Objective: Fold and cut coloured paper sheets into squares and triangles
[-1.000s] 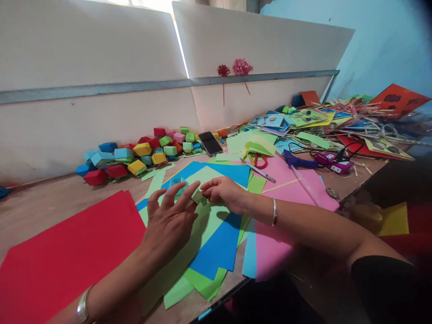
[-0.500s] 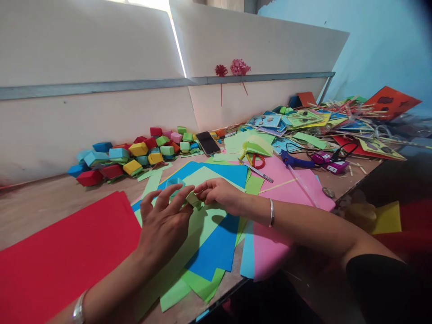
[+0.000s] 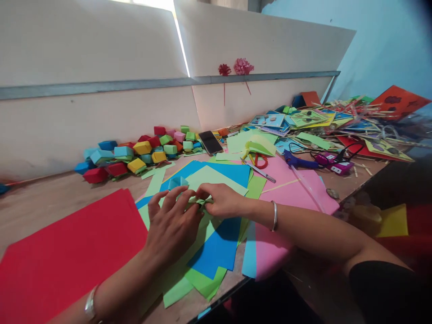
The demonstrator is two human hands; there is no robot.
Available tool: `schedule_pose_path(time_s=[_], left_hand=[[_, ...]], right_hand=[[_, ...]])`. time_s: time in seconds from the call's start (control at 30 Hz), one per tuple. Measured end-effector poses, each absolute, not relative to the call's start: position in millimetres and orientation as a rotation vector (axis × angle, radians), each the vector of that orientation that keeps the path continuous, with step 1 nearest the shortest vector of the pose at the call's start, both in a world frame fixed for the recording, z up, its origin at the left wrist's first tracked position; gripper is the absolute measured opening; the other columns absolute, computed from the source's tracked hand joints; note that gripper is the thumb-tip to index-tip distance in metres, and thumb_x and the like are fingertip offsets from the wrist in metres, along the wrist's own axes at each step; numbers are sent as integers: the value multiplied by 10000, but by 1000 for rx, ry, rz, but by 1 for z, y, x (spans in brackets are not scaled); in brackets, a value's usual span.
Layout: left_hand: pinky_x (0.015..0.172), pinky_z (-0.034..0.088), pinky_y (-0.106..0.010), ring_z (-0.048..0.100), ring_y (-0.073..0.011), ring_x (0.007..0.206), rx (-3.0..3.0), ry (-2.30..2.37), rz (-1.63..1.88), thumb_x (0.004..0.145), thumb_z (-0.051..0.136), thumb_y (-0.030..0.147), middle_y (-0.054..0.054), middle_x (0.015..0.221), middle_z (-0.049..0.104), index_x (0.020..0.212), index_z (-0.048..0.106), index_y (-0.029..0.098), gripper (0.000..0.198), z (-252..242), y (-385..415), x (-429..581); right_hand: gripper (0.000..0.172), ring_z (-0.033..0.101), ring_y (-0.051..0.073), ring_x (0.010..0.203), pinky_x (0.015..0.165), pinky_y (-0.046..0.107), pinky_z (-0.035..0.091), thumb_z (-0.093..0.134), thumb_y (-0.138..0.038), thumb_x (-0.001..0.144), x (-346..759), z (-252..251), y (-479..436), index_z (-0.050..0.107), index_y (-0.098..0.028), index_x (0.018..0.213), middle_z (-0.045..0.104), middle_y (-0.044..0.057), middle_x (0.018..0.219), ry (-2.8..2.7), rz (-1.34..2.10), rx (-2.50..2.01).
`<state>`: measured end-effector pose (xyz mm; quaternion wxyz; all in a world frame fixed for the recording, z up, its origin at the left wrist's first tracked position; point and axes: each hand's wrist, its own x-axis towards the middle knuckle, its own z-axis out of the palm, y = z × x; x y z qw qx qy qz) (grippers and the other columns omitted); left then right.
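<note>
The left hand (image 3: 175,222) and right hand (image 3: 223,200) meet, fingertips clamped on a small folded green paper (image 3: 202,202) between them, above overlapping blue and green sheets (image 3: 216,249) on a table (image 3: 40,198). A light blue folded paper (image 3: 177,182) sits just beyond the left fingers. Farther back lie colourful paper blocks (image 3: 142,147) and 1 phone (image 3: 210,142).

No words or numbers can be read. The shiny purple plastic box (image 3: 344,167) near the right edge of the tan surface (image 3: 67,198) has little white patches (image 3: 336,170), and the flat orange-red card (image 3: 405,95) by its far right corner has dark marks (image 3: 393,99), all too small or blurry to read.
</note>
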<state>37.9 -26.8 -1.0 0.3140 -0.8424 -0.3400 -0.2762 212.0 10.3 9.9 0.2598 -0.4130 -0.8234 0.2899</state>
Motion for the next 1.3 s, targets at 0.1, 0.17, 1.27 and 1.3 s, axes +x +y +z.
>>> schedule_pose_path(time_s=[0.1, 0.17, 1.27, 1.3], left_hand=[[952, 361, -523, 622, -350, 1106, -2245, -920, -733, 911, 585, 188, -93, 1061, 735, 856, 659, 205, 94, -2, -26, 37], [938, 375, -515, 630, -348, 1089, -2258, -928, -752, 918, 586, 206, -97, 1052, 736, 877, 658, 203, 82, -3, -24, 36], [429, 470, -333, 668, -248, 642, -2468, -1615, -1741, 777, 617, 627, -24, 803, 750, 766, 720, 322, 322, -24, 8, 17], [423, 460, -338, 660, -245, 620, -2491, -1616, -1740, 791, 609, 605, -18, 795, 751, 774, 722, 337, 291, -25, 9, 18]], right_hand=[[325, 630, 241, 1045, 890, 344, 463, 632, -56, 737, 213, 10, 10, 624, -151, 1047, 697, 94, 1081, -2373, 587, -1139], [415, 616, 256, 1070, 914, 359, 450, 674, -82, 740, 212, 9, 11, 617, -132, 1148, 691, 117, 1108, -2430, 503, -1123], [255, 639, 178, 1028, 836, 239, 419, 523, -208, 951, 363, 78, 13, 740, -220, 1084, 732, 52, 1098, -2301, -50, -2008], [254, 644, 204, 1026, 826, 254, 421, 526, -176, 934, 383, 78, 10, 749, -179, 1055, 736, 91, 1078, -2247, -89, -2118]])
